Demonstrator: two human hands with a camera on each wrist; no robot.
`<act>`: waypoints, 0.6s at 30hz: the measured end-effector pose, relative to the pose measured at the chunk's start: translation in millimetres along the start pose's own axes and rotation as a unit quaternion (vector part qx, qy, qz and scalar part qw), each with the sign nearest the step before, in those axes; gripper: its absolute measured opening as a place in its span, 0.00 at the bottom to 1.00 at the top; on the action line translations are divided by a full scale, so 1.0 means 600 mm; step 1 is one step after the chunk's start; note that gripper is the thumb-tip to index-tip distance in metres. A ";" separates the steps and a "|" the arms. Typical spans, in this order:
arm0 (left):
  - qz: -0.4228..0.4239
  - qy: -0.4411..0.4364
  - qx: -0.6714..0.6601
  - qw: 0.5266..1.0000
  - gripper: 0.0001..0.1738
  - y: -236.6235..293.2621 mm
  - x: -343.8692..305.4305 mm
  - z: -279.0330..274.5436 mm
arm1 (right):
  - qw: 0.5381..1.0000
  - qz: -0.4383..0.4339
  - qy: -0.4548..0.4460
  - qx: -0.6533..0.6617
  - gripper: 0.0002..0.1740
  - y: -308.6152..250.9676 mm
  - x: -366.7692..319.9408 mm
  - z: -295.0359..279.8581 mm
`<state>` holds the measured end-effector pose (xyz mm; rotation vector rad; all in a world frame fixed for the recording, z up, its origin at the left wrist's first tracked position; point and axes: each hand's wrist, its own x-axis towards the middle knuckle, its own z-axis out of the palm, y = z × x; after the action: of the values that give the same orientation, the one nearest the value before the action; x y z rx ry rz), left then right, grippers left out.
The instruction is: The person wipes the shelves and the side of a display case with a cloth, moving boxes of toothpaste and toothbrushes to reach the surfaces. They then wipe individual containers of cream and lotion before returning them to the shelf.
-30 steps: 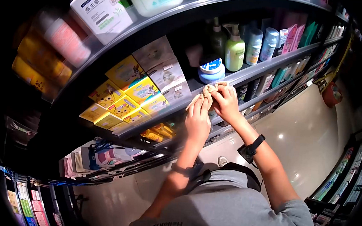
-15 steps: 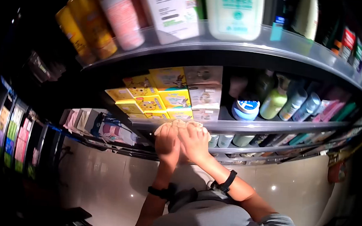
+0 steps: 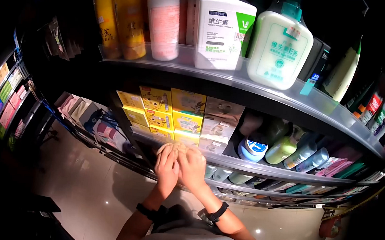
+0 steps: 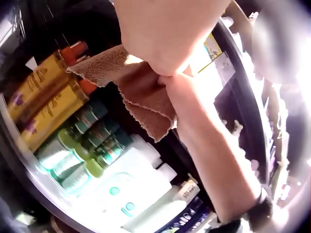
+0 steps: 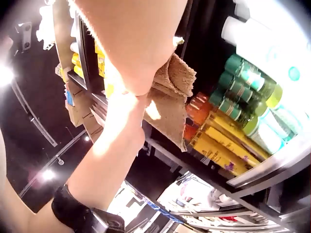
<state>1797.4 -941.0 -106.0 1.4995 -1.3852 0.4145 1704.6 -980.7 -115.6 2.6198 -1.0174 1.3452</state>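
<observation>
A tan cloth point(image 4: 146, 94) is bunched at the shelf's front edge, its loose folds hanging down in both wrist views. In the head view, the left hand point(image 3: 167, 168) and the right hand point(image 3: 191, 166) lie side by side, touching, with fingers bent over the cloth point(image 3: 175, 148). Both grip it against the edge strip just below the stacked yellow boxes point(image 3: 160, 120). The right wrist view shows the cloth point(image 5: 167, 109) hanging beside the hands. Fingertips are hidden by the hands and cloth.
A blue-lidded jar point(image 3: 252, 150) and a green pump bottle point(image 3: 284, 149) stand right of the boxes. Large bottles, one white point(image 3: 223, 33), line the upper shelf. More bottles point(image 3: 240, 178) fill the shelf below. A basket point(image 3: 330, 227) is on the floor at right.
Both hands, with the cloth, have moved left along the shelf edge, from near the blue-lidded jar to below the yellow boxes. The head view has turned and shows more of the upper shelf.
</observation>
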 end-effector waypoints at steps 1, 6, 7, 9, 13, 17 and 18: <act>0.004 -0.013 -0.024 1.000 0.10 0.020 0.002 0.006 | 1.000 0.015 0.000 -0.008 0.17 0.013 -0.007 -0.011; 0.079 -0.091 -0.106 0.987 0.09 0.071 -0.012 0.060 | 0.992 0.063 0.039 -0.098 0.19 0.068 -0.048 -0.093; 0.083 -0.095 -0.116 0.985 0.09 0.079 -0.013 0.068 | 0.990 0.088 0.028 -0.109 0.19 0.072 -0.052 -0.104; 0.080 -0.112 -0.139 0.981 0.08 0.089 -0.010 0.075 | 0.987 0.120 0.013 -0.105 0.21 0.069 -0.051 -0.121; 0.082 -0.126 -0.157 0.976 0.08 0.081 -0.009 0.072 | 0.984 0.120 0.020 -0.133 0.20 0.058 -0.035 -0.121; 0.114 -0.143 -0.138 0.974 0.09 0.052 0.004 0.054 | 0.980 0.120 0.024 -0.158 0.18 0.044 -0.019 -0.100; 0.109 -0.142 -0.135 0.975 0.09 0.045 0.011 0.046 | 0.981 0.117 0.020 -0.154 0.18 0.038 -0.013 -0.095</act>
<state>1765.3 -962.6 -101.0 1.2209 -1.7637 0.1387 1647.5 -977.1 -91.6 2.2952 -1.4354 1.1592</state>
